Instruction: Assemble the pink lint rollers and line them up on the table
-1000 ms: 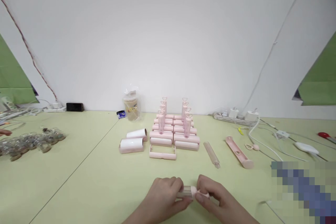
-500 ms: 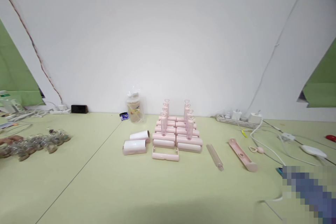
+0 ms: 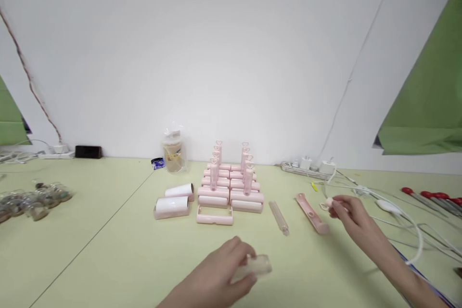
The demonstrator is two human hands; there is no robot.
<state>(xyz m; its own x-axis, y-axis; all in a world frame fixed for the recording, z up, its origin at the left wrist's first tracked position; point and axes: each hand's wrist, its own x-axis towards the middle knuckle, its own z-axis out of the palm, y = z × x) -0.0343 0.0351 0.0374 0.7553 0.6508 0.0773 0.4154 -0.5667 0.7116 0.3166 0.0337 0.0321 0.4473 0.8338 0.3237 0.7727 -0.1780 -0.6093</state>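
My left hand (image 3: pixel 220 272) is closed round a short clear tube (image 3: pixel 254 266) just above the table at the front. My right hand (image 3: pixel 348 211) reaches out to the right and pinches a small pink heart-ring cap (image 3: pixel 327 204) lying on the table. Beside it lies a long pink handle piece (image 3: pixel 311 212) and a clear tube (image 3: pixel 279 217). Behind them stands a stack of pink lint rollers (image 3: pixel 230 187) with upright heart-topped handles.
Two white paper rolls (image 3: pixel 173 200) and a pink frame (image 3: pixel 214 215) lie left of the stack. A wrapped jar (image 3: pixel 172 154) stands at the back. Small glass bottles (image 3: pixel 32 199) sit far left. A power strip (image 3: pixel 306 168), white cables and red-handled tools (image 3: pixel 433 197) are on the right.
Both hands held one piece together a second ago and dropped out of view. Now the left hand holds the tube alone and the right has reached to the pink cap. The camera turned right.
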